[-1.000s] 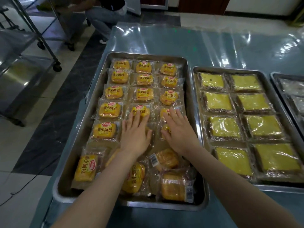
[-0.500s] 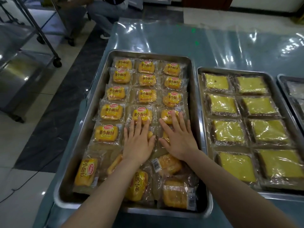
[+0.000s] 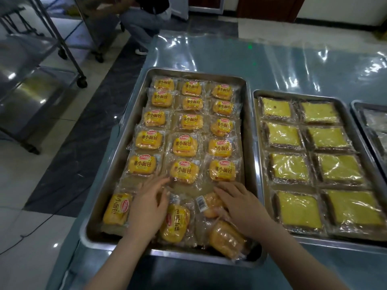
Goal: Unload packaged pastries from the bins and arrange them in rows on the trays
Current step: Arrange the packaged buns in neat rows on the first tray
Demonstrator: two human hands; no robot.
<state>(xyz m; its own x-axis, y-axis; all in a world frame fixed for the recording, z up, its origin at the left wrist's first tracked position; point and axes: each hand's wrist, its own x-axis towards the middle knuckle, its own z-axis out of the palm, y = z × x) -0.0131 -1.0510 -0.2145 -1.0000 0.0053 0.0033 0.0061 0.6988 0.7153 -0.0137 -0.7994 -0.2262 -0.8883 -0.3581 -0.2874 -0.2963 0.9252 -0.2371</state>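
Left hand (image 3: 148, 208) palm down on clear wrappers in the near left part of the left tray (image 3: 114, 170), grip apart, fingers loosely straight and pointed far and right, tips just short of the nearest middle bun in the rows. Right hand (image 3: 240, 206) also palm down, grip apart, fingers (image 3: 225, 192) laid flat leftward over a barcode pack (image 3: 206, 203) lying label-down in the near right part of the same tray. Nothing pinched or clamped by either hand, as far as visible

Wrapped buns (image 3: 184, 146) in yellow printed packs, labels up, in three columns and six rows across the far and middle of the left tray, wrapper edges touching or overlapping. More packs out of line at the near end: a sideways pack (image 3: 117, 209) just left of the left hand, a turned pack (image 3: 178, 223) between the two hands, a corner pack (image 3: 227, 237) tilted beside the right wrist, close to the near rim

Just right, a middle tray (image 3: 257, 143) with cake squares (image 3: 282, 135) in two columns and four rows. Further right, a third tray (image 3: 360, 114), cut off by the edge, contents too glary to tell. All three on a worktop (image 3: 282, 63) under shiny clear film. On the floor at far left, a wheeled metal trolley (image 3: 31, 97) and a crouched person (image 3: 142, 26)
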